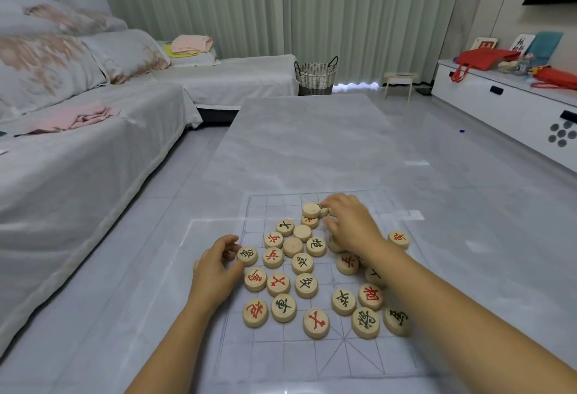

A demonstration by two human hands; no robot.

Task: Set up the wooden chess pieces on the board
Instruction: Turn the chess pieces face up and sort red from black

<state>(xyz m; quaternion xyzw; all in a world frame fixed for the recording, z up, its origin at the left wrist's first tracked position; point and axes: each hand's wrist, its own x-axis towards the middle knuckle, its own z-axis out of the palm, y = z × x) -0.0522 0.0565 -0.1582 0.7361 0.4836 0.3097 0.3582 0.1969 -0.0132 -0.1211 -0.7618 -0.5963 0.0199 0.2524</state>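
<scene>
A clear sheet printed with a grid, the board [312,359], lies on the grey marble table. Several round wooden pieces with red or green characters sit scattered over its middle, such as a red-marked piece [316,323] near me and a blank-faced one [293,246]. My left hand [215,271] rests at the board's left edge, its fingertips pinching a green-marked piece [247,255]. My right hand [349,221] reaches over the far part of the pile, fingers curled on a small piece [323,210] beside a blank-topped piece [311,210]. It hides some pieces beneath it.
The marble table [312,143] stretches far ahead. A grey-covered sofa [78,143] runs along the left. A woven basket [316,76] and small stool [399,81] stand by the curtains. A white cabinet [515,106] with red bags is on the right.
</scene>
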